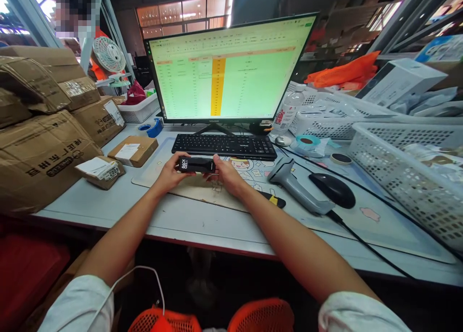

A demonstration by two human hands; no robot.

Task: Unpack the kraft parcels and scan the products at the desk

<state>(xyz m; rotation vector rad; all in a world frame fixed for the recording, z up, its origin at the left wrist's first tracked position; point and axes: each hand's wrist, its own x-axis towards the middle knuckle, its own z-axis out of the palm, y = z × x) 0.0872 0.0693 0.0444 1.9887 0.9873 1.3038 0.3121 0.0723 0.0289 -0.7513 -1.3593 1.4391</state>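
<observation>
Hands meet over the middle of the desk, and between them sits a slim black box (197, 165) with white lettering at its left end that looks like "BACK GEL". It is held lengthwise, just in front of the keyboard (224, 146) and over the patterned desk mat (195, 194). Left hand (170, 175) curls its fingers and thumb around the lettered end; right hand (228, 175) pinches the other, thumb on the near edge, fingers partly hidden beneath. Both are closed just as far as the box is thick, and neither shows hold of anything else.

How does it handle? Light, most likely, easy enough for one hand, though what is inside cannot be seen. The straight edges suggest a stiff shell, probably thin card that would dent under a hard squeeze. There's a sheen on that dark face, so it may be a touch slippery to dry fingertips. Best hold, on this evidence: the two short ends or the long edges, with gentle pressure, leaving the broad printed face uncovered. Nothing about it looks especially fragile. Over to the right, well apart, lie the grey scanner (301, 191) and black mouse (333, 190).
</observation>
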